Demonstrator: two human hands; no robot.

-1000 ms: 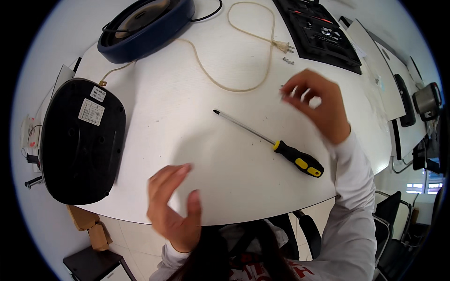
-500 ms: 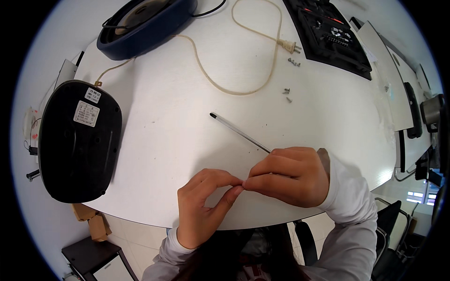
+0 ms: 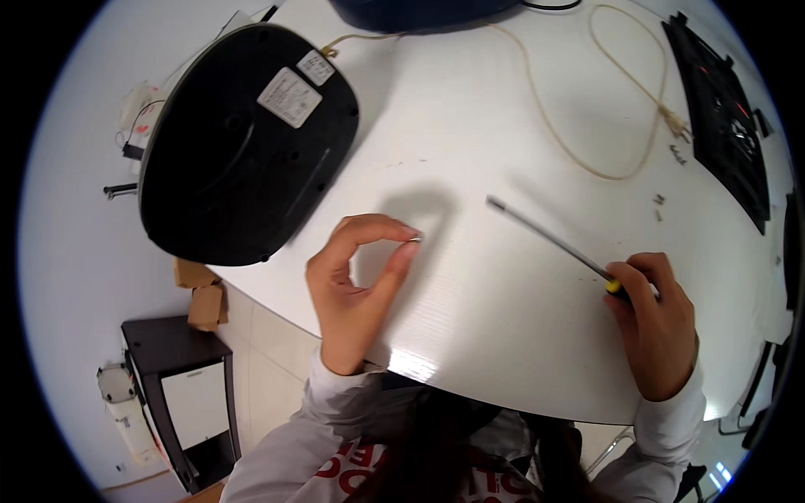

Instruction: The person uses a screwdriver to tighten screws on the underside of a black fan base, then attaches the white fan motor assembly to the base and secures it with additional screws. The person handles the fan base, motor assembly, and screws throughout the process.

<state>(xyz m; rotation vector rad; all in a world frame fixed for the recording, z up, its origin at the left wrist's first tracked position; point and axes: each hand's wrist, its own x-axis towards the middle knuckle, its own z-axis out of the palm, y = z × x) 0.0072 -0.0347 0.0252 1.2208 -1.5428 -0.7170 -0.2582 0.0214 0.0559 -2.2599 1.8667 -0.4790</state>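
Between the thumb and forefinger of my left hand is pinched a small silvery screw, mostly covered by the fingertips. My right hand is closed around the handle of a screwdriver. Its yellow and black grip is largely hidden in the palm, and the long metal shaft points up and left, over the table. Beyond my left hand, a black rounded base with two pale labels stands tilted at the table's left side. A beige cord leads from its top edge.
Loose screws lie on the white table at the right, with more near the plug. Behind them is a black tool case. A dark blue rounded object sits at the far edge. A small cabinet stands lower left.
My right hand has left my left hand's fingertips and taken up the screwdriver from the table. My left hand keeps its pinch. The view has turned toward the left.
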